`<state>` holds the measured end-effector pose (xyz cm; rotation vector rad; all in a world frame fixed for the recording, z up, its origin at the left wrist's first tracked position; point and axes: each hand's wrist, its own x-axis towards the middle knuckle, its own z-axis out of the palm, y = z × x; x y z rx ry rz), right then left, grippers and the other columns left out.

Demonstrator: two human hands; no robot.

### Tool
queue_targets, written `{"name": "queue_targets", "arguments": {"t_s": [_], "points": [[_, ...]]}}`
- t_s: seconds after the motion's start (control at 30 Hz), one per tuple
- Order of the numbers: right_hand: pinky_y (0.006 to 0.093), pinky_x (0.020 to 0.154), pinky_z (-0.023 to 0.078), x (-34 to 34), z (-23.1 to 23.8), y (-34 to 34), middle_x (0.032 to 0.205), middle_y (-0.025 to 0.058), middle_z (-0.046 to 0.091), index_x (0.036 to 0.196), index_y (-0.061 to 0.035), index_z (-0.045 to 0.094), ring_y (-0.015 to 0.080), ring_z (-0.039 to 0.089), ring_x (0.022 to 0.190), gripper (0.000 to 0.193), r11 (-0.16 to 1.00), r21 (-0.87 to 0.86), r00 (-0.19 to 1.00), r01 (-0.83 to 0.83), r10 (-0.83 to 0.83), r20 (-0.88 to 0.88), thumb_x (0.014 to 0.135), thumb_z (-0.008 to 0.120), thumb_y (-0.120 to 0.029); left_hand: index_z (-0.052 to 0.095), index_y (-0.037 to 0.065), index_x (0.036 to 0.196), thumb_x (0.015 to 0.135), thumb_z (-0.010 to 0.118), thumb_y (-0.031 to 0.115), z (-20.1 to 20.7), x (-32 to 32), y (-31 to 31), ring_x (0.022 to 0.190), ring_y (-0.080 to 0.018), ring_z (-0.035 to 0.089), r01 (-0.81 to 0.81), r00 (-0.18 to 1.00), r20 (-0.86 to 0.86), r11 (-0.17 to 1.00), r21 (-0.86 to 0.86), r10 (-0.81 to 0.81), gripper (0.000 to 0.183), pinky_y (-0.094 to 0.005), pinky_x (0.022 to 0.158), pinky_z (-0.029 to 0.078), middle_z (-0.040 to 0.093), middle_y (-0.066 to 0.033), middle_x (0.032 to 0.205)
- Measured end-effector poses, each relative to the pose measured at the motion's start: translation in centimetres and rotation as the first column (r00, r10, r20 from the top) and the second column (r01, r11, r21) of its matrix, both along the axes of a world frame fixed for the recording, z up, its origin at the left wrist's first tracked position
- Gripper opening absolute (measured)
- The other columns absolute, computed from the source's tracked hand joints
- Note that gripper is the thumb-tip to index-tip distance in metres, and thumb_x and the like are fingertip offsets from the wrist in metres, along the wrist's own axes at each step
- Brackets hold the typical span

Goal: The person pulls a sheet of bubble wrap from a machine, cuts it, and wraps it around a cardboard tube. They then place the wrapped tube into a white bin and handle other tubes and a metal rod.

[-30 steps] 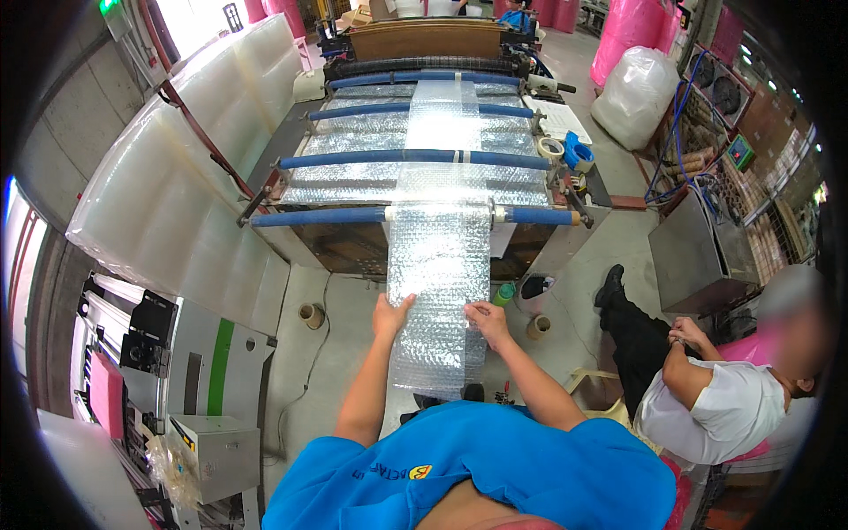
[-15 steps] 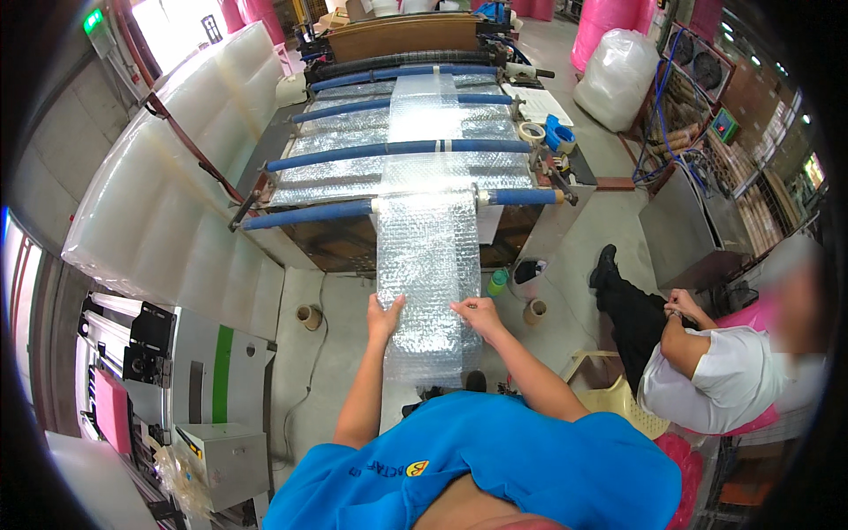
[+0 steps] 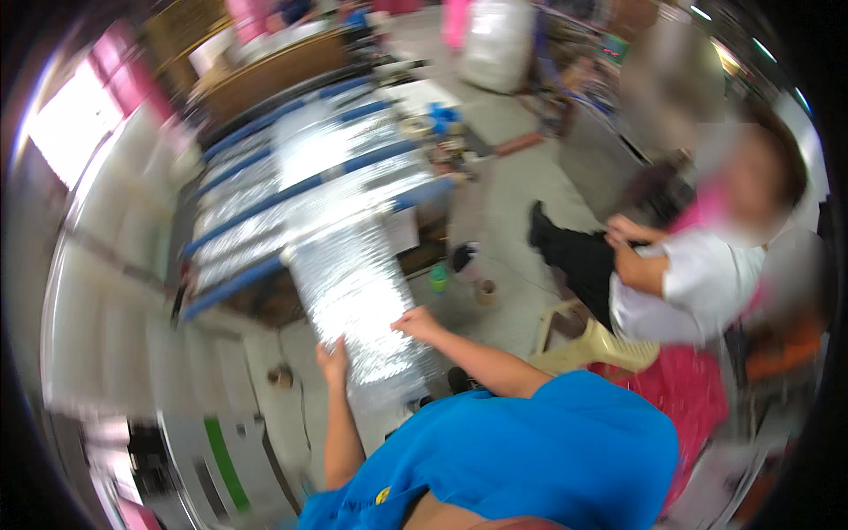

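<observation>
Bubble wrap (image 3: 346, 287) held both sides

Running off blue rollers (image 3: 231, 288), down over grey floor (image 3: 508, 243). Gripping left edge with loosely curled left hand (image 3: 333, 360), pinching near right edge with right hand (image 3: 417, 324), almost closed. Kinda boxed in left by bulky white stack (image 3: 106, 300); more floor right, up to seated person (image 3: 698, 287).

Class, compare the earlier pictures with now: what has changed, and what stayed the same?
The head view has swung rightward and tilted, blurring the picture; the blue rollers now appear further left and slanted, and the seated co-worker higher up. Nothing was visibly taken hold of or let go: the left hand and right hand stay at opposite sides of the bubble-wrap strip, which still runs over the rollers.
</observation>
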<state>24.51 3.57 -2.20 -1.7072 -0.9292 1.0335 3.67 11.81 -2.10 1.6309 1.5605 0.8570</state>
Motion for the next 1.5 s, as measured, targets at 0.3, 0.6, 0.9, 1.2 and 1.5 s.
{"name": "queue_targets", "arguments": {"t_s": [0.3,0.6,0.9,1.2,1.5], "points": [[0.0293,0.053,0.043,-0.1,-0.4,0.3,0.053,0.0083,0.057,0.064,-0.0045,0.063,0.0158,0.053,0.049,0.031,1.0,-0.013,0.993,0.015,-0.014,0.113,0.058,0.069,-0.034,0.039,-0.009,0.104,0.073,0.058,0.02,-0.3,0.6,0.0,0.09,-0.0247,0.048,-0.021,1.0,-0.002,0.999,-0.044,0.021,0.046,-0.0324,0.08,0.036,0.049,-0.0199,0.1],[0.0294,0.05,0.041,0.2,-2.0,1.1,0.054,0.0078,0.056,0.059,-0.002,0.06,0.0154,0.052,0.05,0.035,0.992,-0.101,0.993,-0.071,0.08,0.086,0.055,0.071,-0.035,0.04,-0.012,0.104,0.074,0.057,0.026,-2.7,-0.8,0.9,0.087,-0.025,0.049,0.109,0.993,0.052,0.99,-0.089,-0.104,0.051,-0.0327,0.078,0.037,0.05,-0.0207,0.098],[0.0282,0.053,0.043,1.6,-1.8,4.8,0.053,0.0065,0.056,0.062,-0.005,0.062,0.0148,0.053,0.05,0.035,1.0,-0.011,0.995,0.007,-0.006,0.096,0.056,0.071,-0.038,0.044,-0.01,0.102,0.079,0.046,0.036,-3.0,0.6,4.6,0.083,-0.0278,0.052,0.123,0.992,0.004,0.991,-0.051,-0.123,0.052,-0.0347,0.075,0.039,0.054,-0.0221,0.092],[0.0301,0.058,0.043,4.3,3.1,14.0,0.056,0.0083,0.057,0.064,-0.0068,0.062,0.0183,0.055,0.056,0.032,0.99,0.062,0.98,0.129,-0.136,0.144,0.056,0.07,-0.037,0.054,-0.006,0.085,0.078,0.048,0.035,0.6,4.2,13.4,0.07,-0.0307,0.054,-0.024,0.996,-0.082,0.995,0.102,0.033,0.043,-0.0369,0.066,0.04,0.057,-0.0205,0.076],[0.0233,0.042,0.042,4.3,4.7,15.2,0.065,0.0024,0.058,0.076,-0.0087,0.06,0.0089,0.052,0.053,0.02,0.987,0.152,0.993,0.042,-0.025,-0.113,0.061,0.069,-0.019,0.055,-0.001,0.089,0.072,0.054,0.04,7.1,4.6,14.7,0.08,-0.0339,0.054,-0.143,0.972,-0.171,0.982,0.12,0.163,0.045,-0.0393,0.07,0.041,0.057,-0.0195,0.086]]}}
